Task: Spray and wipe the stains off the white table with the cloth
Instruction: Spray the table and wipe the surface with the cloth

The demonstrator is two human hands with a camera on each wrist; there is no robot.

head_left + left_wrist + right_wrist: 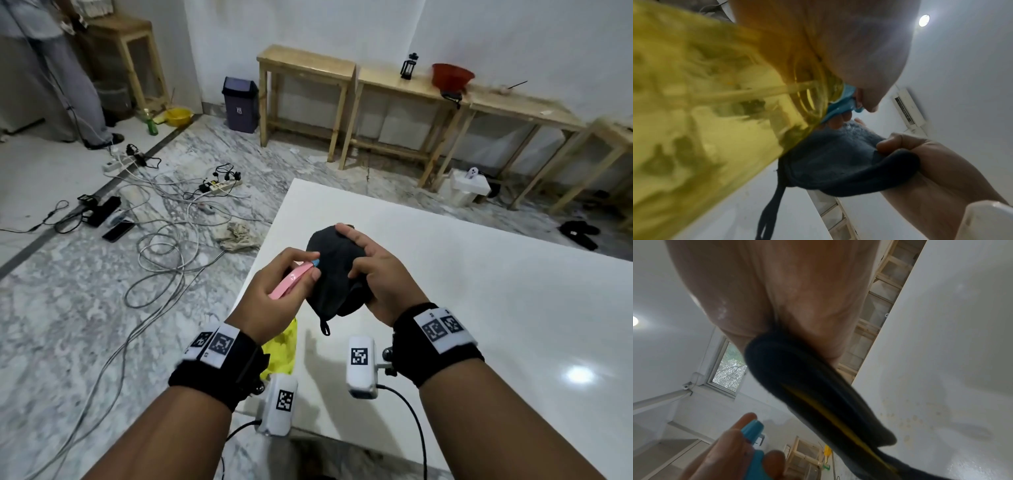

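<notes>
Above the near left corner of the glossy white table (479, 274), the left hand (274, 298) curls round one translucent yellow spray bottle (694, 97) with a pink-and-blue trigger head, nozzle aimed at the one dark, soft cloth (334, 270); the right hand (380, 274) grips that cloth bunched, fingers spread across it, likely so spray wets it; faint yellowish stains (906, 418) dot the table beneath.
</notes>
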